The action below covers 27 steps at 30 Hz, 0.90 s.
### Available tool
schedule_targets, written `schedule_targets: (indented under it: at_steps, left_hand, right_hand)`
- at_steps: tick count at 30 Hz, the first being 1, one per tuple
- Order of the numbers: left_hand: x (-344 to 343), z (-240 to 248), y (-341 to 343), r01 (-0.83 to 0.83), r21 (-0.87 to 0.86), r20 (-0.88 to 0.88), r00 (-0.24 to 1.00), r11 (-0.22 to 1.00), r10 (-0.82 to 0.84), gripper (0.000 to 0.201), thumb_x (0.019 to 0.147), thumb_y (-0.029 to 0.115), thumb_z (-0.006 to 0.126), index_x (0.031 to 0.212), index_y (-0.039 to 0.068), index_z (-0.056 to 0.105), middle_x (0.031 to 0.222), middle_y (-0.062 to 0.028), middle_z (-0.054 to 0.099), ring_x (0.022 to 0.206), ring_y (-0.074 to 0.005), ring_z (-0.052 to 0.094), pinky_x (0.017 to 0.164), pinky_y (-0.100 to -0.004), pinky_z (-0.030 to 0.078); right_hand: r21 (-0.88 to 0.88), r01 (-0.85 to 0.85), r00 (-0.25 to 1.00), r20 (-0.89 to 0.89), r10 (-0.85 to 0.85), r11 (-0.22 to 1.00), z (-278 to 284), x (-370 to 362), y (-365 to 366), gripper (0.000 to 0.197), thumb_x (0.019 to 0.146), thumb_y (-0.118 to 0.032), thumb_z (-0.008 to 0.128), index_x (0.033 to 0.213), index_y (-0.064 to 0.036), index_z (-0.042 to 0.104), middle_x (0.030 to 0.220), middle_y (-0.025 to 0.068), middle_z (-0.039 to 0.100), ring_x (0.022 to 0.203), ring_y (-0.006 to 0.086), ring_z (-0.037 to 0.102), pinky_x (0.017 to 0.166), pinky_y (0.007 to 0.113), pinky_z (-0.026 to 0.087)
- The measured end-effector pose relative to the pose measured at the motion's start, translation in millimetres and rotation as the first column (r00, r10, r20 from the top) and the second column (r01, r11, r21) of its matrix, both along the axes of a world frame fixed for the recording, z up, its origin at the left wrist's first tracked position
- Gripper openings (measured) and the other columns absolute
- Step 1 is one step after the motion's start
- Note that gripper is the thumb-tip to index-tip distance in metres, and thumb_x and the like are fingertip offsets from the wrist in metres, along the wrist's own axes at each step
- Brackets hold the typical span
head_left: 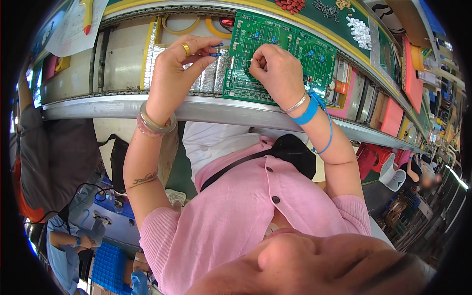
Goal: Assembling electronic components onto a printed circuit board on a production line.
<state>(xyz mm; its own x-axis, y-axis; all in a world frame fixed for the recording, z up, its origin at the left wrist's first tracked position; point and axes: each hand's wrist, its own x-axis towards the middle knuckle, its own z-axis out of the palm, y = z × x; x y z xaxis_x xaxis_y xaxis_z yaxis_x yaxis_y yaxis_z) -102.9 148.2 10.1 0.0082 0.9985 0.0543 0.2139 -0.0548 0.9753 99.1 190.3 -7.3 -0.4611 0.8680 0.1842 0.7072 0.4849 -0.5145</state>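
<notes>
"Since the circuit board (314, 71) lies flat along the metal rail (196, 106), what step is this?"

"I'd judge that small parts are being fitted by hand; blue pieces (256, 35) already sit on the board's far half."

"And the hands?"

"The left hand (174, 66) pinches loose blue parts (215, 54) between thumb and forefinger, just left of the board. The right hand (279, 69) hangs over the board's middle, fingers curled inward; their tips are hidden, so I can't tell whether it grips anything."

"What would the next move call for?"

"Probably lining a part up squarely with its spot on the board."

"Arms?"

"Both reach up from the board's near side, elbows bent, right wrist angled leftward. White pieces (360, 33) lie heaped beyond the board."
</notes>
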Motion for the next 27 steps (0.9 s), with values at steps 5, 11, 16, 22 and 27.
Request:
schedule_targets:
  at_steps: [5, 11, 16, 22, 27]
  left_hand:
    - [1, -2, -7, 0.004, -0.009, -0.066, 0.998, 1.000, -0.005, 0.028, 0.077, -0.006, 0.060, 0.104, 0.003, 0.064, 0.091, -0.0045, 0.059, 0.084, -0.0124, 0.060, 0.076, -0.0228, 0.050]
    - [12, 2, -8, 0.016, 0.014, -0.192, 0.981, 1.000, -0.013, 0.029, 0.075, -0.004, 0.061, 0.102, 0.004, 0.064, 0.086, -0.0083, 0.061, 0.078, -0.0175, 0.061, 0.070, -0.0260, 0.050]
    - [17, -1, -9, 0.071, 0.019, -0.284, 0.957, 0.997, -0.063, 0.028, 0.075, -0.003, 0.061, 0.102, 0.004, 0.064, 0.085, -0.0096, 0.060, 0.075, -0.0204, 0.061, 0.068, -0.0280, 0.049]
    - [29, -5, 2, 0.153, -0.048, -0.268, 0.950, 0.987, -0.160, 0.028, 0.074, -0.002, 0.062, 0.101, 0.004, 0.064, 0.081, -0.0093, 0.060, 0.072, -0.0198, 0.061, 0.066, -0.0280, 0.049]
    - [37, -4, 7, 0.147, -0.130, -0.264, 0.948, 0.981, -0.177, 0.028, 0.074, -0.002, 0.064, 0.101, 0.003, 0.064, 0.082, -0.0083, 0.062, 0.071, -0.0169, 0.061, 0.066, -0.0258, 0.049]
  right_hand:
    - [0.064, 0.011, 0.998, 0.065, -0.015, 0.998, 0, -4, -3, 0.011, 0.066, -0.006, 0.065, 0.068, -0.0068, 0.054, 0.065, 0.0069, 0.057, 0.061, 0.0247, 0.058, 0.052, 0.034, 0.047]
    - [0.171, -0.022, 0.987, 0.163, -0.006, 0.985, 0, -8, -4, 0.011, 0.067, -0.006, 0.066, 0.071, -0.0065, 0.055, 0.067, 0.0068, 0.057, 0.063, 0.0248, 0.058, 0.052, 0.034, 0.046]
    - [0.165, -0.012, 1.000, 0.017, 0.009, 0.986, 34, 9, -16, 0.010, 0.071, -0.008, 0.067, 0.077, -0.0079, 0.059, 0.067, 0.0065, 0.055, 0.062, 0.0230, 0.056, 0.052, 0.033, 0.045]
    - [-0.031, -0.135, 0.977, -0.174, 0.127, 0.990, 33, 65, -70, 0.014, 0.069, -0.011, 0.069, 0.077, -0.0090, 0.058, 0.068, 0.0049, 0.054, 0.060, 0.0226, 0.054, 0.051, 0.033, 0.043]
    - [0.044, -0.093, 0.970, -0.222, 0.101, 0.995, -3, 106, -101, 0.018, 0.064, 0.001, 0.067, 0.078, -0.0067, 0.059, 0.060, 0.0045, 0.053, 0.050, 0.0195, 0.050, 0.045, 0.029, 0.038]
